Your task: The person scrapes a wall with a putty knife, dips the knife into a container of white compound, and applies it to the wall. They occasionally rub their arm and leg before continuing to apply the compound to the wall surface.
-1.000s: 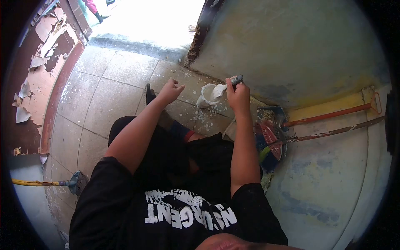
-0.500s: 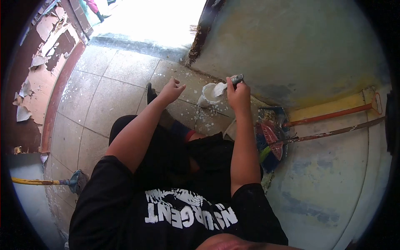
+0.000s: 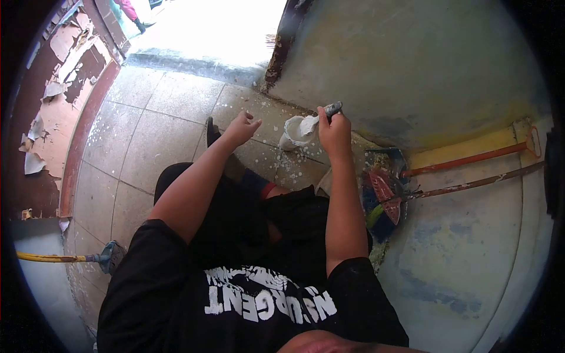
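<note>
My right hand [image 3: 335,134] grips a paintbrush by its dark handle [image 3: 333,108]. The brush's white-coated end [image 3: 308,124] is over the mouth of a small white paint bucket [image 3: 289,141], which stands on the tiled floor just left of that hand. My left hand [image 3: 242,129] hovers over the floor further left, empty, its fingers loosely bent and the thumb apart. Below it are my bent legs and a dark sandal [image 3: 212,130].
A dustpan [image 3: 381,159] with an orange handle [image 3: 471,160] and a reddish broom [image 3: 385,191] lie by the right wall. At left are a yellow-handled tool [image 3: 53,257] and a peeling door [image 3: 70,76]. White spatters dot the floor. Part of a person [image 3: 130,10] shows beyond the bright doorway.
My right hand and the paintbrush have shifted very slightly left over the bucket. The left hand stays in nearly the same place.
</note>
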Tool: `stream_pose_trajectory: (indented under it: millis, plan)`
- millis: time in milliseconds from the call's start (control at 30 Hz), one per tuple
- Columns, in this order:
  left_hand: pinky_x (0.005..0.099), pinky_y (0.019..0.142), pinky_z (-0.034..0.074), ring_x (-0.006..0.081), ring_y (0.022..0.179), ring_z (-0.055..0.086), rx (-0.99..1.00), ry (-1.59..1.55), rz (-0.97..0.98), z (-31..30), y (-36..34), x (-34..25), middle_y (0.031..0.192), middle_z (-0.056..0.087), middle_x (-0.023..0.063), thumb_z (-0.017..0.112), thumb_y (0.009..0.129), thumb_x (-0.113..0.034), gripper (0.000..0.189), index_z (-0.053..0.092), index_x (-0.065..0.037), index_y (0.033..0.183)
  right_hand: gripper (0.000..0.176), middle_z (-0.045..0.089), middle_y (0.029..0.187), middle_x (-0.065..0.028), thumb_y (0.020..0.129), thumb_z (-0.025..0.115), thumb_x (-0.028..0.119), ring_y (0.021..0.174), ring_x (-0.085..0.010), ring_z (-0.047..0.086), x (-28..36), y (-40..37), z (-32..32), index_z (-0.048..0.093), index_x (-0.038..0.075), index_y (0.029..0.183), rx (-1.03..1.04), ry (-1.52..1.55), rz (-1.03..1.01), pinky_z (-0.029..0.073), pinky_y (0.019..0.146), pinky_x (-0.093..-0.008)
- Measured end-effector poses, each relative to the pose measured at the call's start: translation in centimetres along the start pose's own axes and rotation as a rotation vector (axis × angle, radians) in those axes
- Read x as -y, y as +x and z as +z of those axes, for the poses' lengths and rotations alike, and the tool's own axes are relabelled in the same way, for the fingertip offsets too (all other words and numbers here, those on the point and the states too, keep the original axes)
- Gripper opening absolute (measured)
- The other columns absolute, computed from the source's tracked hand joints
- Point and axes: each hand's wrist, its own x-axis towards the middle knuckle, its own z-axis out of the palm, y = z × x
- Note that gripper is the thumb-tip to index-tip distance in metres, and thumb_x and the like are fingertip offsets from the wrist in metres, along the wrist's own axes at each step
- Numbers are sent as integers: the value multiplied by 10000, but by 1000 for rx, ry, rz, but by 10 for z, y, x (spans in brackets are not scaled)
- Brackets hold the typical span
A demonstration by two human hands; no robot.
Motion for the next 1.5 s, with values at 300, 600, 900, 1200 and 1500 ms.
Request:
stream_pose_trajectory:
  millis: [300,600,900,1200,1500]
  plan:
    - [369,726,535,252,799,686,-78,17,21,2,3,2,909,675,190,685,904,-397,613,472,52,1263,438,604,679,-267,942,639,281,658,-466,597,8,0,-5,572,-60,676,-45,-22,1,462,591,-507]
    - [348,698,531,217,776,679,5,-33,-5,-1,-6,-9,960,674,172,672,920,-401,574,501,36,1251,428,600,685,-271,932,659,296,674,-465,603,0,-1,-1,580,-54,699,-31,-98,40,470,585,-488]
    - [314,647,508,194,834,678,74,-59,-32,-1,-10,-15,1066,668,155,652,928,-455,581,511,-11,1275,452,591,660,-267,946,626,313,639,-451,599,-8,-2,3,579,-57,690,1,-67,-2,476,596,-493]
    - [301,629,492,190,890,665,123,-36,-30,-1,-11,-18,1108,652,138,659,912,-503,664,475,-15,1324,464,619,701,-266,954,600,354,703,-447,636,-7,-2,3,607,-39,707,9,-21,33,512,647,-504]
    - [303,687,501,183,857,652,125,-47,15,0,-16,-24,1058,647,132,676,916,-462,636,487,6,1304,430,597,656,-249,947,624,302,651,-439,614,-2,-1,-2,587,-40,688,-53,-1,7,488,602,-483]
